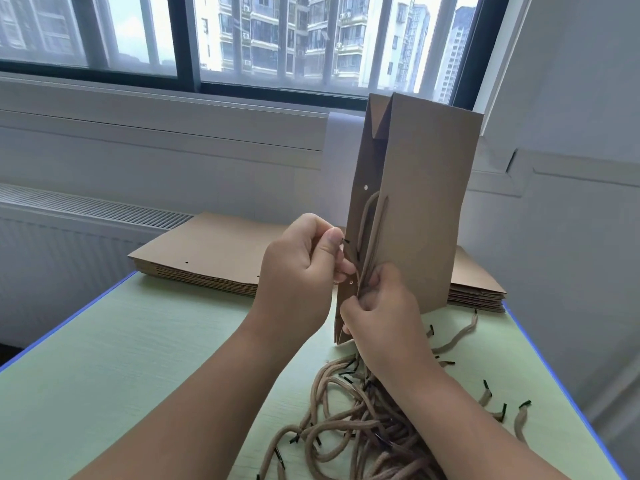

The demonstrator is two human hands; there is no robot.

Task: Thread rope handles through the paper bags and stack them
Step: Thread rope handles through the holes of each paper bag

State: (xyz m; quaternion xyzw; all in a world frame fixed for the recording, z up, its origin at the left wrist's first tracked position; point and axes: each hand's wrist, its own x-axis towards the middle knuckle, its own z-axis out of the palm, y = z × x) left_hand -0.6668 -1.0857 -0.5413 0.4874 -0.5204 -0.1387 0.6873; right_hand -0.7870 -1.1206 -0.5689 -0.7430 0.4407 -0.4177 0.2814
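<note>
A brown paper bag (422, 202) stands tilted upward above the table, its opening toward me. A tan rope handle (372, 230) loops inside it. My left hand (301, 268) pinches the rope's black tip at a hole in the bag's left panel. Lower down, my right hand (381, 313) grips the bag's edge and the rope together. A pile of loose tan ropes (349, 420) with black tips lies on the table below my right forearm. A flat stack of brown bags (207, 254) lies at the table's far side, partly hidden behind the held bag.
The pale green table (138, 358) has a blue edge (561, 393) on both sides. A radiator grille (86, 206) and a window sill run behind it, with a white wall (588, 237) close on the right. Single ropes (460, 337) lie scattered at the right.
</note>
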